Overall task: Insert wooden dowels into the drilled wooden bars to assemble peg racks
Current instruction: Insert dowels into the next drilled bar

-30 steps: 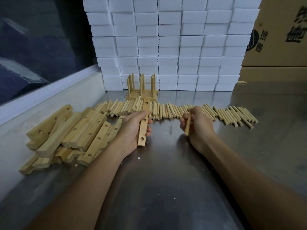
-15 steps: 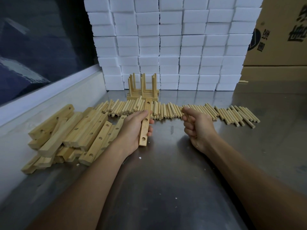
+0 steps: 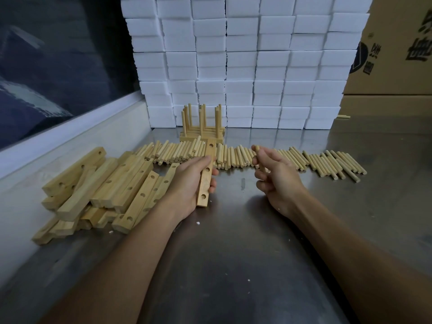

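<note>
Steel table (image 3: 233,265): dowel row (image 3: 327,160) at back.
Left hand (image 3: 189,183): I grip drilled bar (image 3: 205,181).
Right hand (image 3: 278,181): pinching — apparently — one dowel (image 3: 259,153).

The drilled bar (image 3: 206,176) in my left hand (image 3: 190,183) is pale yellow-tan wood with faint grain and dark round holes, the same tone as the heap of bars (image 3: 98,190) to my left, the row of loose dowels (image 3: 268,157), the dowel (image 3: 258,152) in my right hand (image 3: 278,176) and the finished racks (image 3: 202,127) behind. The table (image 3: 233,265) is dull grey brushed metal with soft reflections and a few white flecks. The stacked blocks (image 3: 245,61) are plain white, the cartons (image 3: 397,47) brown with black print, and the pane (image 3: 58,54) at far left dark blue-black with pale streaks.
</note>
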